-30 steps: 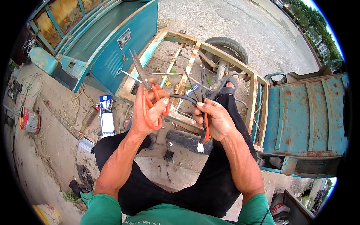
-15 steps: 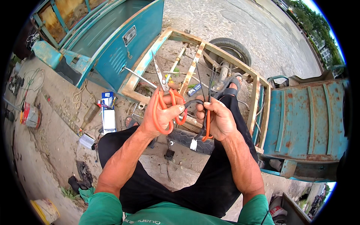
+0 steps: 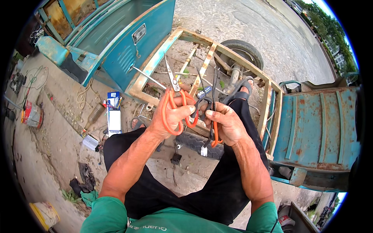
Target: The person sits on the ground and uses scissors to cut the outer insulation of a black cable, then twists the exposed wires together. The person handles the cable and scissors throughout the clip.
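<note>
My left hand (image 3: 167, 120) is closed on scissors (image 3: 173, 77) with orange loop handles and long metal blades pointing away from me; its thumb meets a black cable (image 3: 204, 100) looped between my hands. My right hand (image 3: 229, 128) grips that cable, whose thin black ends stick upward, along with an orange wire (image 3: 215, 132) that bends below my fingers, near a white tag (image 3: 204, 150). Both hands are over a rusty metal frame (image 3: 211, 54), with a tyre (image 3: 192, 143) lying beneath them.
A teal body panel (image 3: 136, 46) stands left of the frame, a rusted teal panel (image 3: 311, 124) lies right, and a wheel (image 3: 243, 48) is behind. On the left ground are a blue-and-white component (image 3: 114, 116), a plastic bottle (image 3: 95, 114), a bucket (image 3: 33, 112) and loose cords.
My left hand and the scissors have shifted right, closer to my right hand, with the blades more upright. The cable between the hands has bunched into a tighter loop.
</note>
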Tool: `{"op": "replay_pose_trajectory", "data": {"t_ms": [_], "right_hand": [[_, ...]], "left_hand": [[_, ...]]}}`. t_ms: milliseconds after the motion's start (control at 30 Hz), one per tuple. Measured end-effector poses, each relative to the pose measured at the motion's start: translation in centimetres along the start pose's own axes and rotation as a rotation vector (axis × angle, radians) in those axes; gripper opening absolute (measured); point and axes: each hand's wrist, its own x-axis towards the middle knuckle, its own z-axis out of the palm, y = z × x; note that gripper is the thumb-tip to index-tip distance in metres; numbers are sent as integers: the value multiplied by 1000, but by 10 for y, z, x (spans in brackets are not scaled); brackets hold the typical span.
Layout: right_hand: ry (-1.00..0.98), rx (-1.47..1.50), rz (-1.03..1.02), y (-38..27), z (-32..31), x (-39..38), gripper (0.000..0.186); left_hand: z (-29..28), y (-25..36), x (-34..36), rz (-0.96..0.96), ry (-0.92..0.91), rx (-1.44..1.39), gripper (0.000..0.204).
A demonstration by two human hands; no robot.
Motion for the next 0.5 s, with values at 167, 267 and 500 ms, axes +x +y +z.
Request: {"op": "replay_pose_trajectory", "data": {"t_ms": [167, 267, 500], "right_hand": [[18, -27, -46, 3, 5, 3, 19], [26, -42, -28, 2, 6, 2, 18], [29, -105, -16, 4, 1, 1, 17]], "left_hand": [[4, -3, -1, -19, -26, -4, 56], [4, -6, 0, -7, -24, 11, 55], [7, -5, 0, 16, -6, 83, 56]]}}
